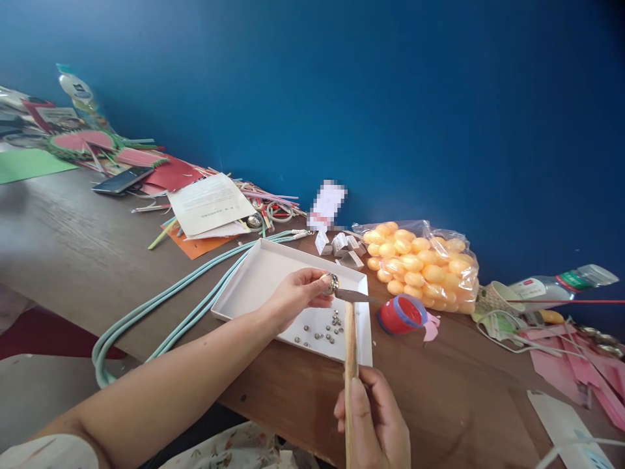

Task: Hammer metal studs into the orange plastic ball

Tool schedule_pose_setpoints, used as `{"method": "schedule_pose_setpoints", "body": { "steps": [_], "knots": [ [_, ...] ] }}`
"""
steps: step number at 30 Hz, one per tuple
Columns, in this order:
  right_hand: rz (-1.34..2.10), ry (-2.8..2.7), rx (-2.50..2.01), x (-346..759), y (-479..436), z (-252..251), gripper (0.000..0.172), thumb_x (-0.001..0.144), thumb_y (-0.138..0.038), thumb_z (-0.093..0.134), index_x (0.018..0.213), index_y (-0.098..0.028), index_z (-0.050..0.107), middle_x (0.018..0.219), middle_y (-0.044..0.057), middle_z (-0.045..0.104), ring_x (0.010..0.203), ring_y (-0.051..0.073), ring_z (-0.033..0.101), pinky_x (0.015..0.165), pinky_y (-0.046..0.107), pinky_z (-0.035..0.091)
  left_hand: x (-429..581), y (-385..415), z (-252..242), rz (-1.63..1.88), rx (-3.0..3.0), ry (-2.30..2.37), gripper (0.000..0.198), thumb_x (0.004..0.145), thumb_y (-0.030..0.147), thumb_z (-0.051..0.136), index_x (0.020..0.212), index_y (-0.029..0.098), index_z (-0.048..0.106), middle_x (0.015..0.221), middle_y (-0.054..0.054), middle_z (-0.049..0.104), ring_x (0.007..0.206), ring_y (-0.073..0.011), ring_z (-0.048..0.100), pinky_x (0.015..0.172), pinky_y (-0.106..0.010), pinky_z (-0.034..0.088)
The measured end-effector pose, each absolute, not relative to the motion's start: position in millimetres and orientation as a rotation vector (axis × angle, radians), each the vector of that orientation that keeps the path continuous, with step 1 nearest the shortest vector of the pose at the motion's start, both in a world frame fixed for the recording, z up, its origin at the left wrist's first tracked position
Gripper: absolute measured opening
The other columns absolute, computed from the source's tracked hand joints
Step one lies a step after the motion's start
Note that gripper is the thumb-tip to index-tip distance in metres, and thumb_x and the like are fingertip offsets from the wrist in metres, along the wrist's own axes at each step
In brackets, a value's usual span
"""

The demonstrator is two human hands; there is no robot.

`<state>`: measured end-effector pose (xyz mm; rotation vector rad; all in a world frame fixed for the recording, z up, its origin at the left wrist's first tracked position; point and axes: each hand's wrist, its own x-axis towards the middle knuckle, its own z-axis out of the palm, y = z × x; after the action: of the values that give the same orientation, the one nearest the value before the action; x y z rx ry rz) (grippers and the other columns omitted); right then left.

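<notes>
L hand (301, 293) pinches a shiny metal pc (333, 283) over the white tray (254, 280); R hand (375, 417) grips hammer (350, 339), head nr the pc!

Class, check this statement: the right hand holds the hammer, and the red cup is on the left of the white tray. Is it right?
Not quite: the head view shows the red cup on the right of the white tray. The right hand does hold the hammer.
</notes>
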<state>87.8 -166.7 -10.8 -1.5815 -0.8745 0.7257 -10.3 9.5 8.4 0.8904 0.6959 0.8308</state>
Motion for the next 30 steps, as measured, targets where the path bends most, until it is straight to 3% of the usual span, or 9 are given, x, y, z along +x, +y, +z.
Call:
{"method": "schedule_pose_setpoints", "body": {
  "steps": [20,23,27,30],
  "knots": [
    [0.673,-0.973,-1.693,97,-171,-9,0.028,0.087,-0.046,0.05,0.094,-0.021,0.058,0.057,-0.002,0.054,0.047,0.013,0.049,0.044,0.022,0.042,-10,10,10,0.827,0.927,0.743,0.037,0.07,0.04,0.075,0.089,0.011,0.062,0.084,-0.006,0.065,0.071,-0.0128,0.062,0.073,-0.03,0.052],
    [0.52,-1.041,-1.794,117,-184,-16,0.028,0.087,-0.045,0.051,0.097,-0.02,0.059,0.062,0.0,0.058,0.052,0.015,0.056,0.049,0.024,0.047,-11,10,11,0.825,0.926,0.745,0.037,0.07,0.04,0.074,0.089,0.011,0.062,0.086,-0.006,0.065,0.073,-0.0132,0.062,0.076,-0.031,0.052],
    [0.11,-1.261,-2.016,161,-210,-31,0.029,0.084,-0.045,0.056,0.096,-0.019,0.062,0.086,0.008,0.065,0.065,0.018,0.064,0.06,0.028,0.053,-12,9,10,0.8,0.95,0.759,0.034,0.073,0.04,0.071,0.091,0.012,0.062,0.091,-0.007,0.065,0.077,-0.0143,0.063,0.075,-0.031,0.052],
    [-0.182,-1.404,-2.175,194,-228,-39,0.035,0.084,-0.05,0.055,0.098,-0.019,0.062,0.094,0.011,0.065,0.073,0.02,0.066,0.06,0.027,0.054,-11,8,8,0.78,0.968,0.774,0.034,0.075,0.04,0.07,0.093,0.012,0.062,0.091,-0.007,0.065,0.078,-0.015,0.063,0.074,-0.03,0.052]
  ]
}}
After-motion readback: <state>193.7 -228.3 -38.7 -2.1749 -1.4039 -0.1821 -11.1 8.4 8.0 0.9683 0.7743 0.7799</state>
